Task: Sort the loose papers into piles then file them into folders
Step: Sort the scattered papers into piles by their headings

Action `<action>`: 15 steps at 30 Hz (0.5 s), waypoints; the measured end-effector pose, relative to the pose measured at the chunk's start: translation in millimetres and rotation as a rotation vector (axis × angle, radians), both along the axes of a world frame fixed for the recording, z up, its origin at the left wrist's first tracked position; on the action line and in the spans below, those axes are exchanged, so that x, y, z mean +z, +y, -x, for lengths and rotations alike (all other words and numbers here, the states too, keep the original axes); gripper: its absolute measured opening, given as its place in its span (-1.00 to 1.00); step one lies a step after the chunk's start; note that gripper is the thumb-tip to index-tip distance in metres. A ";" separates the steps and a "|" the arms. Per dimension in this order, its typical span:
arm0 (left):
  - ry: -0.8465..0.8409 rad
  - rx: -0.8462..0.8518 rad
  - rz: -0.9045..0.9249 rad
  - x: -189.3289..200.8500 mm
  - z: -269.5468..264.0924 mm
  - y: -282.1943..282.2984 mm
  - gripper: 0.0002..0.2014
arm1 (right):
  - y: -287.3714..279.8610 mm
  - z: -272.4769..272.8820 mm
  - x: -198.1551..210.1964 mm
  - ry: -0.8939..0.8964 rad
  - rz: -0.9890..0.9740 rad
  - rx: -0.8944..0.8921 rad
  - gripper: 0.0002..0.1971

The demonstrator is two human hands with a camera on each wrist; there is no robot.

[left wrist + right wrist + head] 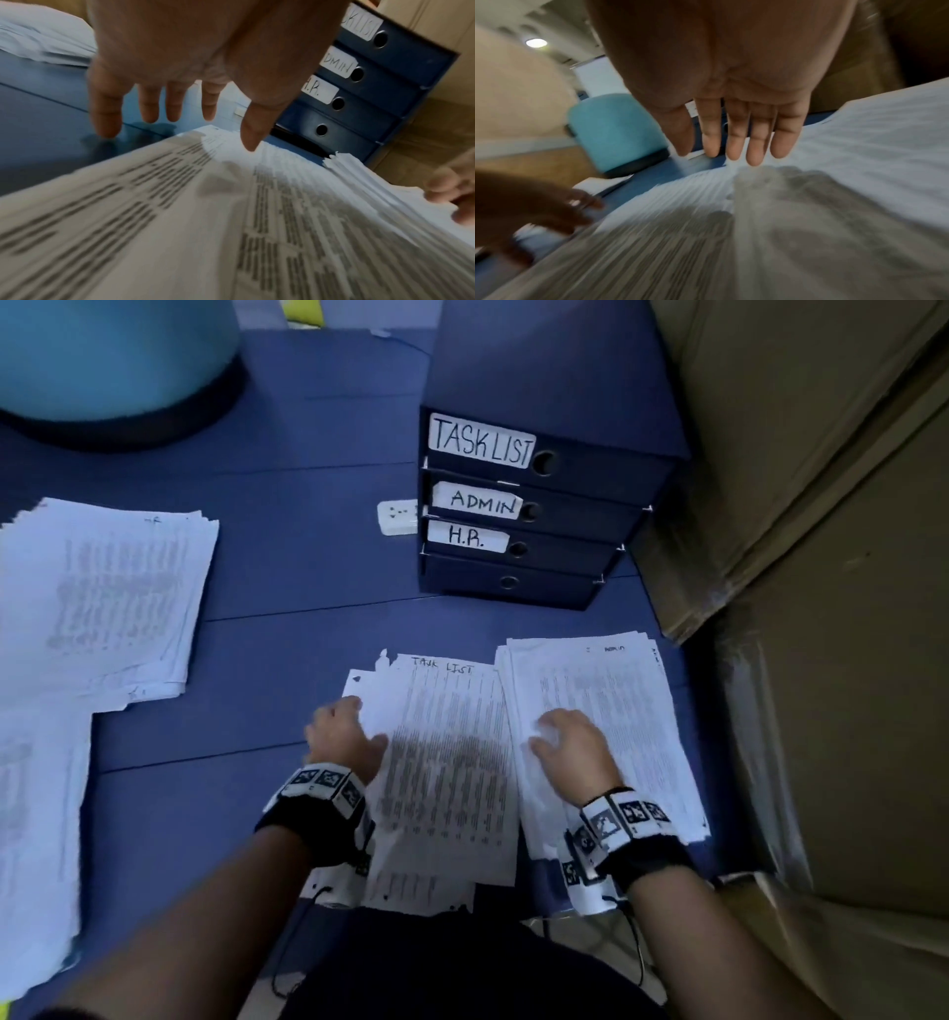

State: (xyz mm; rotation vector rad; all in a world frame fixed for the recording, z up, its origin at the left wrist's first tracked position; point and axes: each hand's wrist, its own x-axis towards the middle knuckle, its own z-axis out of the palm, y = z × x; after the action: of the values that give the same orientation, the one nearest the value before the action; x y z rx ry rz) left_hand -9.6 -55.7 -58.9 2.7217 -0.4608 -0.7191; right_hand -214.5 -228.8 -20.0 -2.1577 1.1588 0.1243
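A paper pile headed TASK LIST lies in front of me, and a pile headed ADMIN lies beside it on the right. My left hand is at the TASK LIST pile's left edge with straight, spread fingers and the thumb over the sheets. My right hand hovers flat where the two piles meet, fingers straight and together, holding nothing. Behind them is a stack of dark blue box folders labelled TASK LIST, ADMIN and H.R., with one unlabelled at the bottom.
Another paper pile lies at the left, with more sheets below it. Cardboard boxes wall off the right side. A teal stool stands at the back left. A white socket strip lies beside the folders on the blue surface.
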 end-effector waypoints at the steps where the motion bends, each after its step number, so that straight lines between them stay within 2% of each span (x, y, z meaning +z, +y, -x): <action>1: -0.001 -0.011 -0.071 -1.7 -3.5 8.7 -0.35 | 10.8 -11.6 -3.6 0.009 -0.004 0.102 -0.71; 3: 0.015 -0.034 -0.123 -6.6 -4.9 19.1 -0.28 | 31.4 -33.1 -12.1 0.064 0.043 0.261 -0.67; 6: -0.010 -0.088 -0.130 -7.7 1.8 20.5 -0.31 | 55.3 -51.9 -26.1 0.217 0.128 0.379 -0.67; 12: 0.147 0.153 0.164 3.4 6.3 17.4 -0.30 | 65.5 -60.0 -34.3 0.256 0.098 0.358 -0.64; 15: 0.198 0.217 0.245 11.7 -1.1 21.4 -0.45 | 63.1 -57.1 -31.6 0.217 0.054 0.386 -0.60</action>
State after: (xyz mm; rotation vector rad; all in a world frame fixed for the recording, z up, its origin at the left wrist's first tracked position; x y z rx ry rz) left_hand -8.5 -34.3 -47.2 2.3962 -0.1899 -0.8045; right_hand -157.4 -165.8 -51.7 -2.4404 0.8521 0.5132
